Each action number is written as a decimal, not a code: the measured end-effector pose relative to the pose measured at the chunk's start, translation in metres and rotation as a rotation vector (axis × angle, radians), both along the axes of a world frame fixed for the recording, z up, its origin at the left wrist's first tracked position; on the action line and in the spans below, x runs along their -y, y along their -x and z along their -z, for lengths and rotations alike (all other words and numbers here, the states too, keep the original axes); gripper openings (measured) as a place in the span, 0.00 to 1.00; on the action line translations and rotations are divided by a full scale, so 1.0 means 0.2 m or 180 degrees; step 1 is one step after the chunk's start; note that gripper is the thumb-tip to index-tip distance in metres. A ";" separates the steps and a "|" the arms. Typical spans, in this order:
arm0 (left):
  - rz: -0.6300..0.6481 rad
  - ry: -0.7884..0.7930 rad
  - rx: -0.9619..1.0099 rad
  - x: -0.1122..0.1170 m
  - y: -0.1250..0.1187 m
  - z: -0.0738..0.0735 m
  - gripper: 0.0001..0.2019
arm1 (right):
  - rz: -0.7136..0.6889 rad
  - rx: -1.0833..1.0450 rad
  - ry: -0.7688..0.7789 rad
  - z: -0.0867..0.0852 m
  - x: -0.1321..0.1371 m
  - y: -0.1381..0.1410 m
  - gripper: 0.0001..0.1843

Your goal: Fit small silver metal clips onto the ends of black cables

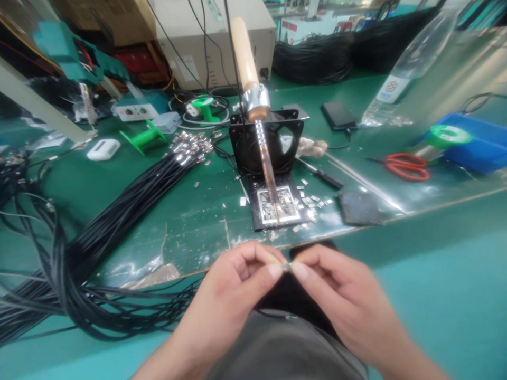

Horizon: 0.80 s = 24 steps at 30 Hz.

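My left hand (245, 279) and my right hand (336, 290) meet just in front of the bench edge. Both are closed, thumb against index finger, pinching one small shiny metal piece (285, 267) between their fingertips; its exact kind is too small and covered to tell. Beyond them a soldering iron (247, 58) with a wooden handle is clamped tip down on a black fan frame (293, 140). Its tip reaches over a white-rimmed square (260, 208) full of metal bits. Small metal plates (312, 201) lie scattered to the right of it.
A thick bundle of black cables (130, 203) with metal ends crosses the left of the bench and hangs over its edge. Orange-handled scissors (407, 166), a blue tray (475, 142), a plastic bottle (412, 68), a phone (338, 116) and a dark block (359, 207) occupy the right.
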<state>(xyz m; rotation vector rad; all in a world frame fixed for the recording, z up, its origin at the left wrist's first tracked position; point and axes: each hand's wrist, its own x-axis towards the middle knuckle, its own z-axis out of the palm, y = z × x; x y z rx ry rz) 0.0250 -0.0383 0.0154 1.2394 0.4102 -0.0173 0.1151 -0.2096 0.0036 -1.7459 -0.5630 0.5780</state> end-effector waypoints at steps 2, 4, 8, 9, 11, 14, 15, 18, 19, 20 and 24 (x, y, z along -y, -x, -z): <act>0.0009 0.0018 -0.0034 0.00 0.00 0.00 0.08 | 0.0015 -0.0020 -0.0023 0.00 0.00 0.00 0.16; 0.0004 0.0056 -0.0051 0.00 0.00 0.00 0.08 | 0.0023 -0.0032 -0.0031 0.00 0.00 0.00 0.16; -0.0014 0.0203 -0.0071 0.00 0.00 -0.01 0.08 | 0.0012 -0.0063 0.0010 0.00 -0.01 -0.01 0.17; -0.0016 0.0256 -0.0082 0.00 -0.01 -0.01 0.08 | 0.0010 -0.0084 0.0034 0.00 -0.01 -0.01 0.17; -0.0042 0.0380 -0.0130 0.00 -0.01 -0.02 0.08 | 0.0015 -0.0115 0.0077 0.00 -0.02 -0.01 0.18; -0.0066 0.0496 -0.0163 0.00 -0.01 -0.02 0.08 | 0.0034 -0.0137 0.0081 0.00 -0.02 -0.01 0.17; -0.0070 0.0503 -0.0166 0.00 -0.02 -0.02 0.08 | 0.0041 -0.0152 0.0068 0.00 -0.02 0.00 0.17; -0.0072 0.0507 -0.0170 0.00 -0.02 -0.02 0.08 | 0.0055 -0.0185 0.0024 0.00 -0.02 0.00 0.17; -0.0073 0.0527 -0.0176 0.01 -0.02 -0.02 0.08 | 0.0054 -0.0186 0.0015 0.00 -0.02 0.00 0.17; -0.0081 0.0542 -0.0179 0.01 -0.02 -0.02 0.08 | 0.0061 -0.0184 0.0009 0.00 -0.02 0.00 0.17; -0.0106 0.0336 -0.0107 0.01 -0.01 -0.02 0.09 | 0.0212 -0.0189 0.0007 0.01 -0.03 0.00 0.16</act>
